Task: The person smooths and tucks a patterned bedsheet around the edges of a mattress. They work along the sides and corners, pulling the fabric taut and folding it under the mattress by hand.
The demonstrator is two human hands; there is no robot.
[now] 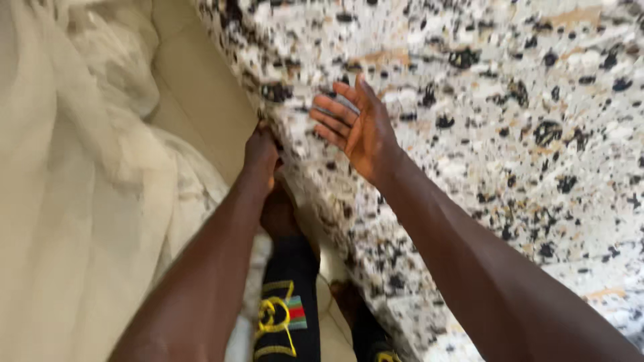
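A white bed cover (510, 127) speckled with black and tan spots lies spread over a bed and fills the right side of the view. My left hand (260, 151) grips the cover's edge at the side of the bed, fingers closed on the fabric. My right hand (355, 124) hovers just above the cover near that edge, palm turned left and fingers spread, holding nothing.
A sheer white curtain (74, 167) hangs in folds down the left. A strip of beige tiled floor (194, 87) runs between curtain and bed. My legs in dark patterned trousers (285, 308) stand beside the bed.
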